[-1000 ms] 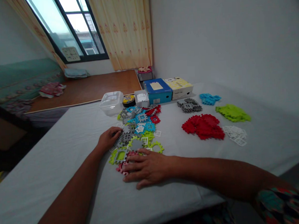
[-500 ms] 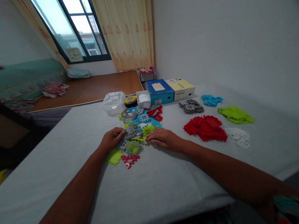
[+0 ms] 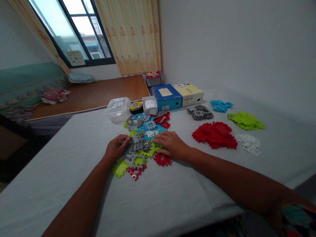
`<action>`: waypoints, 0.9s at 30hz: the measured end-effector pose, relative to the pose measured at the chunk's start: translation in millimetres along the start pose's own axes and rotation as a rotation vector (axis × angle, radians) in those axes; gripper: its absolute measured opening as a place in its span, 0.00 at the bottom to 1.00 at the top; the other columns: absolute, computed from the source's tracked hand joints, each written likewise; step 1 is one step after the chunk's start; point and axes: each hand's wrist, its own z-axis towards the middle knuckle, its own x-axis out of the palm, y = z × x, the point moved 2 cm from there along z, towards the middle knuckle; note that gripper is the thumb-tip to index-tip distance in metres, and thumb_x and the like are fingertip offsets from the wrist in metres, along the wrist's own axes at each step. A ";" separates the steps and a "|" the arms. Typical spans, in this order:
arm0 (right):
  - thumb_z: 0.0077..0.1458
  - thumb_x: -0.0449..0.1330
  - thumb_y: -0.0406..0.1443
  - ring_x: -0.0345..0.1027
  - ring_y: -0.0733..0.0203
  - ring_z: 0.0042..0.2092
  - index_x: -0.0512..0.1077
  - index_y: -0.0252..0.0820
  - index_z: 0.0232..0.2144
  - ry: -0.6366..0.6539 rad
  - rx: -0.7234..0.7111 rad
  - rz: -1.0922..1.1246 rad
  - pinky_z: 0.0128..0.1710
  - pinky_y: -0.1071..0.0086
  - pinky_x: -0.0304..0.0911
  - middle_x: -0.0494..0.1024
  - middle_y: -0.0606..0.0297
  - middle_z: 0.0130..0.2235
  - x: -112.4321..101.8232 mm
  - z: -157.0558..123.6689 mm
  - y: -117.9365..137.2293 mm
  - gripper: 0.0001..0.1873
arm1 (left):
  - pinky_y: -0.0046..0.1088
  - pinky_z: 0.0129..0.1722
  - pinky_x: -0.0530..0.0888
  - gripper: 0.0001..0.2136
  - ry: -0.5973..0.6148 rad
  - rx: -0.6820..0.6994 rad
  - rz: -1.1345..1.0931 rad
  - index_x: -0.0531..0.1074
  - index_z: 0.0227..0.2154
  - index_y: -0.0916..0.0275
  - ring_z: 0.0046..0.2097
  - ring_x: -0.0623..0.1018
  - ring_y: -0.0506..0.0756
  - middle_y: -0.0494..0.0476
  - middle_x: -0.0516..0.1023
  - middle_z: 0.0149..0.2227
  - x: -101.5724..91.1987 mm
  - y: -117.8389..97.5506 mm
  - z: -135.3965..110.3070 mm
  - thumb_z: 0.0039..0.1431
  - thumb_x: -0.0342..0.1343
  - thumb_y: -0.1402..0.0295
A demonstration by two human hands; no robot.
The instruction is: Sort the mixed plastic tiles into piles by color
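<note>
Red piece just beside the right hand

It lies towards the table's near edge from the right fingers, roundish, without a clear long axis; the left hand is farther. The pile stretches between the hands. Both hands' fingers curl at its sides; whether they grasp anything, I cannot tell.

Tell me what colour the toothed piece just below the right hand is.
Red; the toothed piece below the right hand shows best in the head view.
</note>
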 end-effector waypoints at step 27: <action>0.48 0.68 0.42 0.68 0.50 0.51 0.72 0.41 0.52 -0.054 0.306 0.149 0.51 0.56 0.63 0.76 0.53 0.52 -16.2 -17.8 -54.6 0.28 | 0.35 0.50 0.72 0.26 -0.038 -0.062 -0.042 0.78 0.36 0.60 0.46 0.78 0.59 0.59 0.81 0.43 -6.8 4.4 -0.5 0.56 0.47 0.43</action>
